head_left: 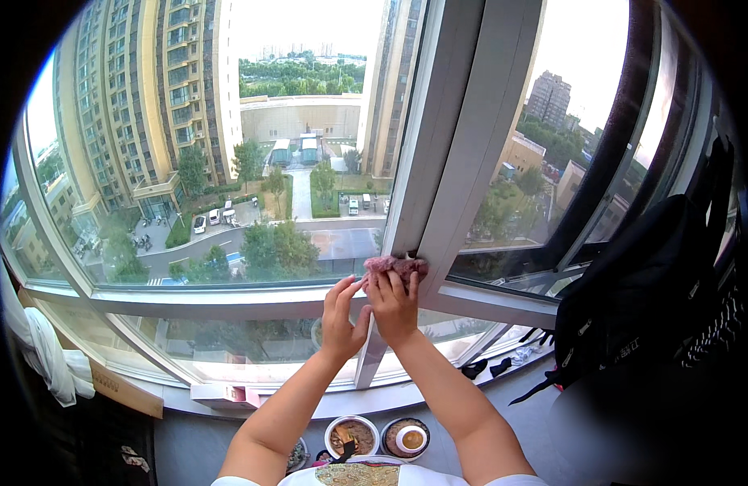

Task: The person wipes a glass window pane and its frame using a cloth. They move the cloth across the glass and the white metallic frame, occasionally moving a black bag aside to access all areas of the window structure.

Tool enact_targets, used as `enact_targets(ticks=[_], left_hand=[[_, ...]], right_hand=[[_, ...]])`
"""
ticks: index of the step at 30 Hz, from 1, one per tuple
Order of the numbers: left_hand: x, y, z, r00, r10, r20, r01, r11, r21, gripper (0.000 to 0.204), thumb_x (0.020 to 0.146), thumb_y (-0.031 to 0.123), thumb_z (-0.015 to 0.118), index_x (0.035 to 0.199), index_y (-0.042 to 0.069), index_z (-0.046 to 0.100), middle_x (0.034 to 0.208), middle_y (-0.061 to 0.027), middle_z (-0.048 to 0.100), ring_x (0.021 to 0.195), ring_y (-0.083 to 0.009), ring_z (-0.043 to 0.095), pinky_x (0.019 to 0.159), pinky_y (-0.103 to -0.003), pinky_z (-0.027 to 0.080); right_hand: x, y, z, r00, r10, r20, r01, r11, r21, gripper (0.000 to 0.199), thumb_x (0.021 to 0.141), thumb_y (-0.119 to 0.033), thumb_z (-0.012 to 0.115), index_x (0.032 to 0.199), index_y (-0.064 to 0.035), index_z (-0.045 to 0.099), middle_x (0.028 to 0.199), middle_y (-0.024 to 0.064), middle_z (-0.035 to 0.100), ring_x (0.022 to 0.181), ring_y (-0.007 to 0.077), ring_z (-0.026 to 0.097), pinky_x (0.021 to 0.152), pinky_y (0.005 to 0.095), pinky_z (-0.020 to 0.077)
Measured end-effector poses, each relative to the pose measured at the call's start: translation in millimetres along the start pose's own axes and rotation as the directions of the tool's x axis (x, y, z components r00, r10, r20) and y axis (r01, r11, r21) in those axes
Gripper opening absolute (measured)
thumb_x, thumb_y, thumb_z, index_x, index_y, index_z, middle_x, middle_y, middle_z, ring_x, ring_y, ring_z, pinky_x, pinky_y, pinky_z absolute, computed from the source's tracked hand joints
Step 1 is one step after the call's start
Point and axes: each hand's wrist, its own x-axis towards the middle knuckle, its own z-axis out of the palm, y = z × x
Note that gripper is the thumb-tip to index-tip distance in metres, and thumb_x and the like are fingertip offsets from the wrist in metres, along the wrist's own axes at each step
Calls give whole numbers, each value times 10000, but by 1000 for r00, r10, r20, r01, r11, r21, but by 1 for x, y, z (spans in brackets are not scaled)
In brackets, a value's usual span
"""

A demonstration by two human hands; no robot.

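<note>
A crumpled, fuzzy pink cloth (384, 265) is pressed against the grey window frame (439, 235), at the corner where the upright post meets the horizontal rail. My right hand (394, 312) lies over the cloth with bent fingers and holds it there. Just left of it, my left hand (342, 324) is raised with its fingers stretched out. Its fingertips come close to the cloth's left edge; whether they touch it I cannot tell. The large glass pane (309, 251) stands right behind both hands.
A black backpack (641, 283) hangs at the right. Below my arms, round pots (352, 419) stand on the floor, one holding a small bowl (411, 438). White fabric (50, 356) hangs at the left above a cardboard piece (127, 389). Small dark items (500, 368) lie along the low sill.
</note>
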Motion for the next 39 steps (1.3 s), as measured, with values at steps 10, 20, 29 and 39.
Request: enact_targets(ticks=[10, 20, 29, 39], left_hand=[[39, 6, -7, 911, -396, 110, 370, 673, -641, 534, 1020, 386, 449, 1423, 39, 403, 1369, -108, 496, 1184, -217, 507, 1007, -337, 393], [196, 77, -12, 993, -35, -111, -56, 695, -716, 283, 965, 207, 559, 1213, 72, 566, 1147, -121, 604, 1006, -221, 589, 838, -345, 490], [245, 68, 46, 806, 581, -114, -483, 756, 442, 457, 839, 190, 639, 1280, 103, 557, 1353, -257, 424, 1275, -504, 363, 1062, -612, 256], [465, 203, 0, 856, 497, -146, -320, 728, 606, 360, 924, 213, 521, 1272, 123, 550, 1233, -198, 538, 1219, -380, 475, 1047, -628, 277]], right_hand=[[124, 31, -72, 936, 46, -349, 75, 942, 326, 534, 848, -322, 650, 1304, -62, 553, 1330, 169, 521, 1218, 347, 468, 1092, 545, 260], [123, 86, -99, 875, 174, -452, 60, 888, 456, 435, 989, -283, 459, 1360, -57, 472, 1408, 222, 438, 1327, 397, 383, 1081, 518, 273], [116, 103, -59, 940, 161, -299, -68, 951, 301, 492, 972, -292, 444, 1416, -81, 422, 1496, 237, 319, 1385, 439, 283, 1102, 595, 174], [123, 102, -37, 961, 99, -260, -91, 995, 41, 585, 950, -372, 481, 1471, -126, 377, 1535, 230, 270, 1425, 433, 214, 1112, 634, 31]])
